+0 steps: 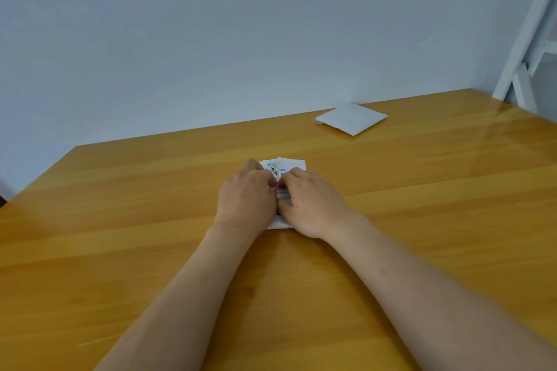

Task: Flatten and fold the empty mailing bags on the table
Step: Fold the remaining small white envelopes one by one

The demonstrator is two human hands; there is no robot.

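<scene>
A small white mailing bag (286, 166) with a barcode label lies folded at the middle of the wooden table (120, 205). Both hands sit on top of it and hide most of it. My left hand (245, 197) covers its left half, fingers curled down onto the bag. My right hand (310, 205) covers the right half, its fingers curled and pinching the bag near the middle. A second white mailing bag (351, 118) lies flat and folded at the far right of the table, away from both hands.
A pale wall runs along the table's far edge. A white slanted frame (530, 39) stands beyond the table's far right corner. Bare wood shows to the left and right of my hands.
</scene>
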